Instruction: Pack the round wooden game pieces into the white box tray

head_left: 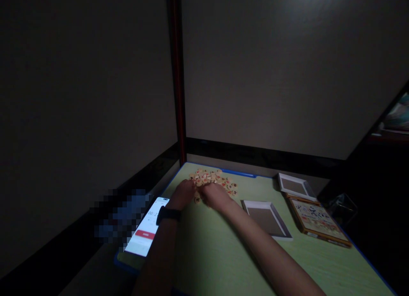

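A pile of several small round wooden game pieces (214, 179) with red and black marks lies at the far left of the green table (211, 253). My left hand (182, 194), with a black band on its wrist, rests against the near left edge of the pile, fingers curled down onto the pieces. My right hand (214, 194) lies beside it on the near side of the pile, fingers bent over the pieces. The fingertips of both hands are hidden in the dim light.
A lit phone (147, 232) lies at the table's left edge. A grey tray with a white rim (267, 220) sits right of my arms, a second tray (295, 186) behind it, and a printed game box (318, 221) at the right. Walls close in behind.
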### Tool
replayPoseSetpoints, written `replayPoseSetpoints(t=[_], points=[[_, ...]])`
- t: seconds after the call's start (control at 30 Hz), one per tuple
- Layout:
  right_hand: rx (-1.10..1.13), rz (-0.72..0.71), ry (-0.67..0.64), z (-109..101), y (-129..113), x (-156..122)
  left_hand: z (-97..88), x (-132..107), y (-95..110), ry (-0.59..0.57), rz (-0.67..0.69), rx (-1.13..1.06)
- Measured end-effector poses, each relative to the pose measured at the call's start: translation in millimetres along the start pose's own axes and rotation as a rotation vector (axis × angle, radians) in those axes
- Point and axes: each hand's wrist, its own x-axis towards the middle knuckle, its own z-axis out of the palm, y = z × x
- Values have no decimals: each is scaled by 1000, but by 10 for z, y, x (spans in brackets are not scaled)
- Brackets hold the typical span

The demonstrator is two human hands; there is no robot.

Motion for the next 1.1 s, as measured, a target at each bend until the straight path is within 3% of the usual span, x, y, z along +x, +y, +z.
replayPoseSetpoints(t=[0.23,0.33,0.43,0.53,0.7,0.8,1.1], points=[[108,-48,67,50,22,-28,27,2,-61,52,7,-133],[416,-47,121,42,145,-2,2,14,-83,129,-11,-105],[867,37,60,35,304,35,-25,25,-81,188,-34,-162],[1072,105,2,18,447,58,-46,23,-39,107,6,-269],[1125,99,-9,-28,592,65,-58,-3,79,-100,139,-274],[1126,100,-19,-47,629,60,-34,-21,129,-108,218,-210],[997,39,-33,-101,651,16,135,18,77,-85,152,-152]])
